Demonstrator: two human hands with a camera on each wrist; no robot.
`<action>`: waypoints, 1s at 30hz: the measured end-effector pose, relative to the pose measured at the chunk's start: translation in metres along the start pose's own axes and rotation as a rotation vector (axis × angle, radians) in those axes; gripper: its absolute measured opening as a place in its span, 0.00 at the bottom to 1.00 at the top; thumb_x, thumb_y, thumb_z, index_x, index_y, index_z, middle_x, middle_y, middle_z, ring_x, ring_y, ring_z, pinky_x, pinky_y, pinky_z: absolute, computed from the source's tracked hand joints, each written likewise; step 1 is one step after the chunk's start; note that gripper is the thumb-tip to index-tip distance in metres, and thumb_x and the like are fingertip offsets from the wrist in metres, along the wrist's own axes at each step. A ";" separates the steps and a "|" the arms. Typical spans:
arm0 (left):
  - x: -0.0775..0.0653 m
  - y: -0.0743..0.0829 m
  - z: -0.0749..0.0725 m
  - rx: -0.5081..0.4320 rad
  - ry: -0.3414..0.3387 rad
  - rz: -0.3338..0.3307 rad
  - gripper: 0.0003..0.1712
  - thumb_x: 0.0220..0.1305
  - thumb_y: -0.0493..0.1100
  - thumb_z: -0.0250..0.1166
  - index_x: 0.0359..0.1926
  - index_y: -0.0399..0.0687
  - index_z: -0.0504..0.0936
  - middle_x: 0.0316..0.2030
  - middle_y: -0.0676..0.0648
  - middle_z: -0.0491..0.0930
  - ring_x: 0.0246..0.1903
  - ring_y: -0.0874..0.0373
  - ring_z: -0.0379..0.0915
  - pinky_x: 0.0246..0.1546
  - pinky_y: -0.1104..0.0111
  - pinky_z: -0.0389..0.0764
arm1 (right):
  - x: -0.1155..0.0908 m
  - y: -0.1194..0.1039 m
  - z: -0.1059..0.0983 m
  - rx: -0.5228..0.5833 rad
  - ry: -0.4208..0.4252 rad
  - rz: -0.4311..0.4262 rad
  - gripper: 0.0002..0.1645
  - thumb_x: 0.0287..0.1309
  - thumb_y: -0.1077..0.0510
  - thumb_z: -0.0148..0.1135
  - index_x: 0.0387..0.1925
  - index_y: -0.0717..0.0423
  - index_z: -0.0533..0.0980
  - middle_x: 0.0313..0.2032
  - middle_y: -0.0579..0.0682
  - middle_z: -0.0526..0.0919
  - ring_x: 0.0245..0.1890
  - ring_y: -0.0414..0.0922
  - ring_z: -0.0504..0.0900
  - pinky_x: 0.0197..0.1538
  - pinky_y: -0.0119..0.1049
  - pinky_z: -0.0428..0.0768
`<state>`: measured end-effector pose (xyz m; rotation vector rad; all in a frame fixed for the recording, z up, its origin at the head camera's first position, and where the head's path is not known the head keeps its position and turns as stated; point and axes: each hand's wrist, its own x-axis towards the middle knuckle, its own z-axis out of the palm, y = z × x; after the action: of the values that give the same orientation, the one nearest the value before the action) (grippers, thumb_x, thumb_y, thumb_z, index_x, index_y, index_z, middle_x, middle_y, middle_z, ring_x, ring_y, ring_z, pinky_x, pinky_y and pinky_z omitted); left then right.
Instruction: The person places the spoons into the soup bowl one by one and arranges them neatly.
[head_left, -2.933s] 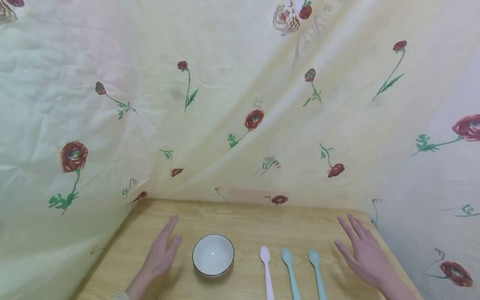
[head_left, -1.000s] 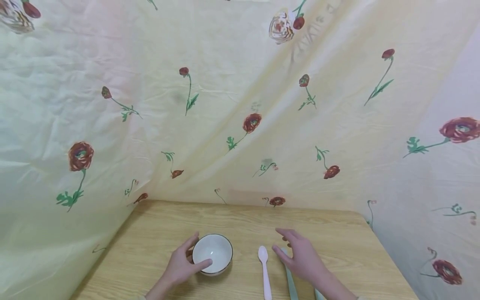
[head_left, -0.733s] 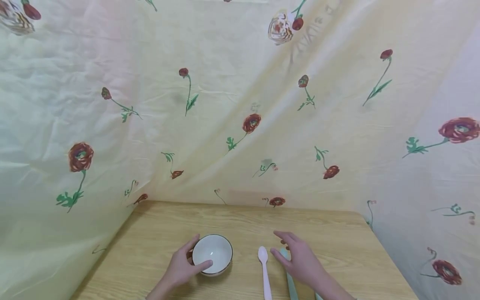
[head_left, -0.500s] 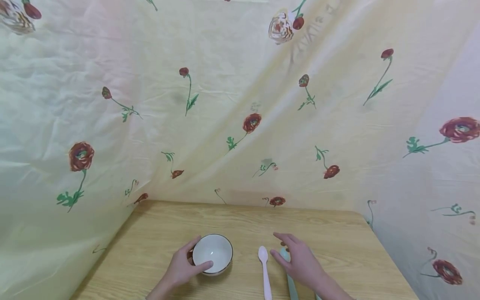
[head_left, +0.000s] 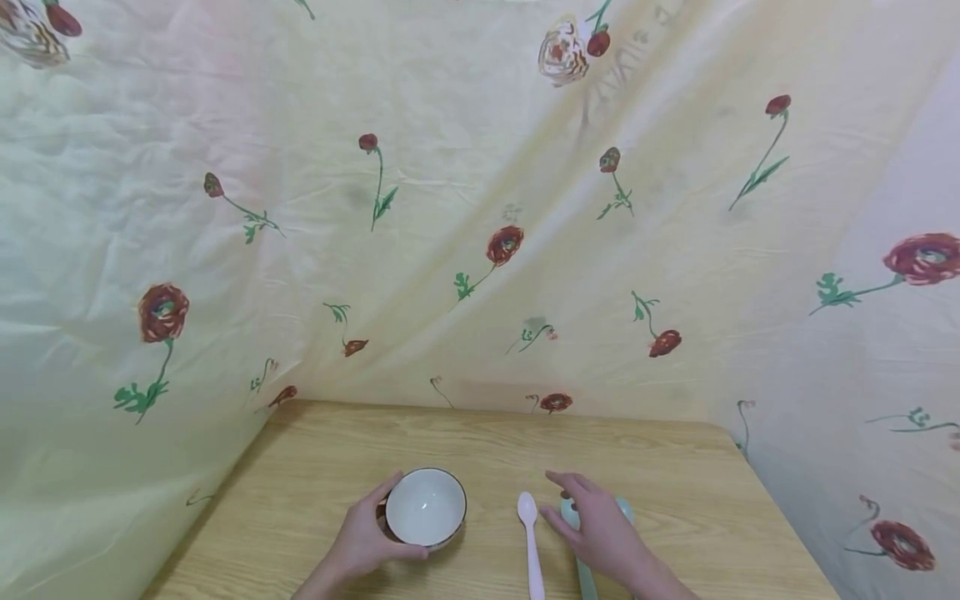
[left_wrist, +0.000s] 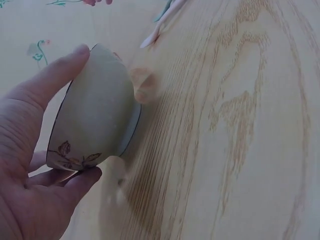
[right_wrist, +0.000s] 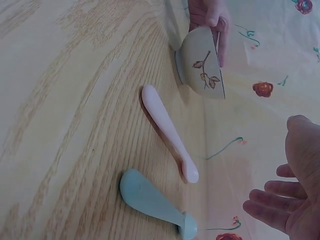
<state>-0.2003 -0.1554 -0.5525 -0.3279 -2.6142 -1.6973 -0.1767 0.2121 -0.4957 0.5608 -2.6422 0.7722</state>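
Note:
A white bowl [head_left: 426,507] with a dark rim and a brown leaf pattern stands upright on the table. My left hand [head_left: 363,537] grips its left side; the thumb lies against the outside near the rim, the fingers against the opposite wall, as the left wrist view shows. To the bowl's right lies a pink spoon [head_left: 531,542]. My right hand [head_left: 606,533] hovers with loosely bent fingers, holding nothing, and partly hides two blue-green spoons. One blue-green spoon [right_wrist: 150,200] shows beside the pink one in the right wrist view; the other spoon's tip [head_left: 625,508] peeks out past the hand.
The wooden table [head_left: 337,442] ends at the back against a hanging cream cloth [head_left: 420,208] printed with red flowers. The same cloth closes off the left and right sides.
My left hand has come in from the left and taken hold of the bowl; its thumb has moved from inside to outside. My right hand has moved left, over the blue-green spoons.

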 end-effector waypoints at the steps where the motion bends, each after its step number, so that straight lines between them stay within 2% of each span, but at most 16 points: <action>1: 0.000 -0.001 0.000 -0.002 0.001 0.001 0.70 0.33 0.43 0.93 0.78 0.35 0.65 0.67 0.32 0.75 0.59 0.43 0.80 0.56 0.71 0.82 | 0.000 0.000 0.000 0.003 -0.004 0.002 0.28 0.69 0.48 0.72 0.63 0.58 0.80 0.56 0.54 0.88 0.44 0.50 0.89 0.42 0.33 0.88; 6: 0.000 -0.004 0.001 -0.019 0.008 0.008 0.70 0.33 0.42 0.93 0.78 0.35 0.65 0.65 0.33 0.76 0.59 0.43 0.80 0.56 0.69 0.82 | -0.001 0.001 0.003 -0.001 -0.010 0.002 0.28 0.68 0.48 0.72 0.63 0.58 0.80 0.55 0.55 0.88 0.43 0.50 0.89 0.42 0.32 0.87; 14: 0.001 -0.005 0.002 -0.026 0.012 0.015 0.70 0.33 0.42 0.93 0.78 0.34 0.65 0.64 0.34 0.76 0.58 0.43 0.81 0.56 0.70 0.83 | -0.004 0.002 0.009 0.045 -0.050 0.039 0.29 0.68 0.48 0.72 0.64 0.60 0.79 0.56 0.58 0.87 0.45 0.53 0.89 0.42 0.37 0.89; 19: 0.001 -0.004 0.002 -0.022 0.016 0.015 0.70 0.33 0.43 0.93 0.78 0.34 0.65 0.64 0.33 0.76 0.58 0.42 0.81 0.57 0.68 0.84 | -0.004 0.001 0.011 0.054 -0.065 0.045 0.29 0.68 0.47 0.72 0.63 0.60 0.80 0.56 0.59 0.87 0.43 0.53 0.90 0.40 0.34 0.88; 24: 0.001 -0.005 0.002 -0.022 0.017 0.010 0.70 0.33 0.42 0.93 0.78 0.35 0.65 0.64 0.33 0.76 0.59 0.41 0.80 0.57 0.68 0.83 | -0.006 0.002 0.015 0.025 -0.070 0.042 0.28 0.68 0.47 0.72 0.62 0.58 0.81 0.55 0.57 0.88 0.43 0.50 0.90 0.40 0.31 0.86; 30: 0.001 -0.006 0.003 -0.043 0.017 -0.001 0.70 0.34 0.41 0.93 0.79 0.35 0.65 0.64 0.33 0.76 0.60 0.41 0.80 0.58 0.67 0.83 | -0.010 0.000 0.019 -0.005 -0.079 0.058 0.28 0.67 0.47 0.73 0.62 0.56 0.81 0.56 0.55 0.88 0.43 0.48 0.90 0.40 0.31 0.86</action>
<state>-0.2026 -0.1551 -0.5593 -0.3116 -2.5694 -1.7504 -0.1723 0.2040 -0.5149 0.5261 -2.7431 0.7757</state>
